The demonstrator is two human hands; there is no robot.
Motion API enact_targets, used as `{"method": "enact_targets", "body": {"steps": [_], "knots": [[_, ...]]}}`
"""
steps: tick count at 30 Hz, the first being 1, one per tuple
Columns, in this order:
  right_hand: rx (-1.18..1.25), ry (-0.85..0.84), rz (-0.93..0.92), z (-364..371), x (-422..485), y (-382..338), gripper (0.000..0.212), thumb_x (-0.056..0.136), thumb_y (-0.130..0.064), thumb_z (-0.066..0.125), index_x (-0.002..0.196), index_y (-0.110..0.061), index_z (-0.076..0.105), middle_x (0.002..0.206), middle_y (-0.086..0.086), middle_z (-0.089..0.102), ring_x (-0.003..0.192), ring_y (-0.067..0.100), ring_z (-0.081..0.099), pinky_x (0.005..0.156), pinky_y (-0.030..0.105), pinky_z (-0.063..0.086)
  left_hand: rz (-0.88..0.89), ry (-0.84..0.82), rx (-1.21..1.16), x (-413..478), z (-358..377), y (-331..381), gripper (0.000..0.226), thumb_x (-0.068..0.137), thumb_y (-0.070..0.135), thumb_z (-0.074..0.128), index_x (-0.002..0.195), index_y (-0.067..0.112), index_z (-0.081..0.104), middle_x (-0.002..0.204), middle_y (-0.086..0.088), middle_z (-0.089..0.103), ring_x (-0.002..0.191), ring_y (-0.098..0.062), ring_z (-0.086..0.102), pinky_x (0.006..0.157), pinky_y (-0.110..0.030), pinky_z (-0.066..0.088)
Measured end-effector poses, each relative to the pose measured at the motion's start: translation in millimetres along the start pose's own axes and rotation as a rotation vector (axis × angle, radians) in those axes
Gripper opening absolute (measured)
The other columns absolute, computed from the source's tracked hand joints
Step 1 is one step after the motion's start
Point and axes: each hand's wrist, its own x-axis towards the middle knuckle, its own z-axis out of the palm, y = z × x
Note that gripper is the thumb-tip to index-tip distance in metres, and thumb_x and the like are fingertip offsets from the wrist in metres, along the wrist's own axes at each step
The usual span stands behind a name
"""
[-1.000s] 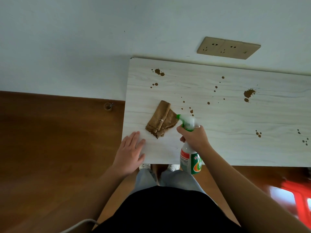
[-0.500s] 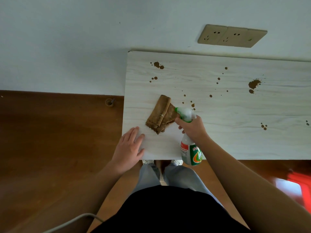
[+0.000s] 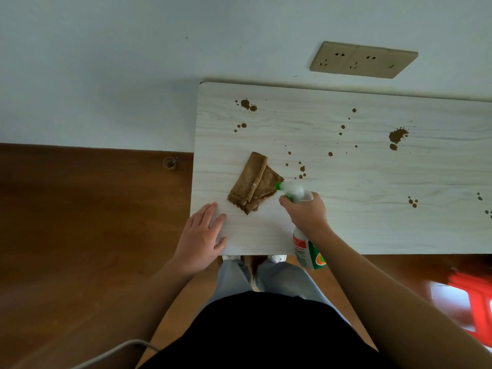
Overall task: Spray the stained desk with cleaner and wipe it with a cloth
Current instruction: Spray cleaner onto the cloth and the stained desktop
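Note:
A pale wood-grain desk (image 3: 372,182) stands against the wall, dotted with brown stains; the largest stain (image 3: 397,135) is at the right rear. A folded brown cloth (image 3: 253,182) lies near the desk's left front. My right hand (image 3: 306,211) grips the neck of a spray bottle (image 3: 308,251) with a white body, green and red label and green nozzle; the nozzle points left, right beside the cloth's right corner. My left hand (image 3: 201,235) rests flat with straight fingers on the desk's front left corner.
A beige wall socket strip (image 3: 363,59) sits on the wall above the desk. Brown wooden floor lies to the left, with a small round fitting (image 3: 169,163) in it. A red object (image 3: 474,302) is at the lower right. My legs stand at the desk's front edge.
The view has shifted slightly. My right hand with the bottle has edged a little left toward the cloth. My left hand stays flat on the corner.

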Motion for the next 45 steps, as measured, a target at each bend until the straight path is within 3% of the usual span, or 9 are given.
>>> {"method": "enact_targets", "body": {"steps": [7,10,15,21,24,29,36,41,45], "knots": [[0.015,-0.099,-0.077,2.6,-3.5,-8.3,0.051,0.067,-0.059,0.07,0.1,-0.019,0.067,0.074,0.001,0.071,0.057,0.011,0.066,0.055,0.028,0.056,0.005,0.007,-0.006,-0.2,1.5,-2.2,0.053,0.093,0.044,0.064,0.137,0.015,0.057,0.155,-0.017,0.045,0.145,-0.035,0.042,0.115,-0.047,0.042],[-0.008,-0.084,-0.087,5.2,-5.8,-11.8,0.06,0.059,-0.066,0.067,0.101,-0.023,0.066,0.08,-0.004,0.073,0.067,0.015,0.07,0.058,0.033,0.06,0.01,0.015,-0.003,-1.1,2.0,-1.7,0.054,0.092,0.043,0.065,0.137,0.014,0.057,0.155,-0.017,0.045,0.145,-0.035,0.042,0.115,-0.048,0.042],[-0.061,-0.032,-0.099,5.0,-9.0,-16.9,0.04,0.072,-0.051,0.074,0.094,-0.019,0.062,0.076,0.001,0.065,0.065,0.014,0.064,0.05,0.025,0.046,0.007,0.0,-0.002,-1.1,1.3,-1.9,0.057,0.09,0.042,0.068,0.138,0.014,0.056,0.155,-0.018,0.045,0.145,-0.036,0.043,0.115,-0.048,0.042],[-0.164,-0.095,-0.239,1.6,-15.0,-24.7,0.024,0.08,-0.044,0.072,0.08,-0.024,0.059,0.067,0.003,0.065,0.06,0.015,0.062,0.055,0.033,0.053,0.007,-0.005,0.003,-1.8,0.4,-1.9,0.057,0.09,0.042,0.068,0.139,0.016,0.055,0.156,-0.017,0.044,0.146,-0.035,0.042,0.116,-0.046,0.039],[-0.198,-0.062,-0.332,-3.7,-22.4,-27.6,0.023,0.083,-0.041,0.071,0.079,-0.02,0.061,0.064,0.001,0.062,0.06,0.016,0.061,0.055,0.035,0.052,0.0,-0.008,-0.002,-2.0,0.8,-1.7,0.056,0.091,0.043,0.067,0.14,0.017,0.054,0.157,-0.016,0.042,0.147,-0.034,0.04,0.117,-0.045,0.037],[-0.184,0.022,-0.308,-11.6,-22.3,-20.6,0.034,0.079,-0.041,0.071,0.068,-0.011,0.058,0.056,0.007,0.055,0.05,0.016,0.051,0.047,0.04,0.048,-0.001,-0.001,-0.009,-2.0,0.5,-0.7,0.055,0.092,0.043,0.065,0.139,0.018,0.054,0.157,-0.015,0.043,0.147,-0.034,0.04,0.117,-0.044,0.037],[-0.127,0.019,-0.281,-20.9,-25.0,-23.9,0.023,0.082,-0.039,0.074,0.076,-0.029,0.054,0.069,0.002,0.062,0.063,0.018,0.062,0.059,0.035,0.055,-0.006,-0.006,-0.011,-1.7,-0.8,0.7,0.055,0.092,0.043,0.065,0.138,0.017,0.053,0.157,-0.015,0.043,0.146,-0.034,0.041,0.116,-0.046,0.038],[-0.1,0.072,-0.184,-27.7,-25.6,-20.0,0.026,0.079,-0.04,0.074,0.077,-0.017,0.06,0.07,0.012,0.065,0.058,0.017,0.059,0.059,0.043,0.058,-0.011,-0.011,-0.004,-1.4,-1.8,2.0,0.054,0.091,0.042,0.068,0.137,0.017,0.055,0.156,-0.015,0.045,0.145,-0.034,0.043,0.116,-0.046,0.04],[-0.057,0.043,-0.182,-32.5,-25.9,-18.9,0.025,0.077,-0.042,0.074,0.079,-0.02,0.063,0.069,0.008,0.067,0.061,0.022,0.065,0.061,0.042,0.059,-0.011,-0.016,0.012,-1.1,-2.3,2.9,0.055,0.091,0.042,0.068,0.138,0.017,0.054,0.156,-0.016,0.045,0.145,-0.035,0.043,0.116,-0.046,0.039]]}}
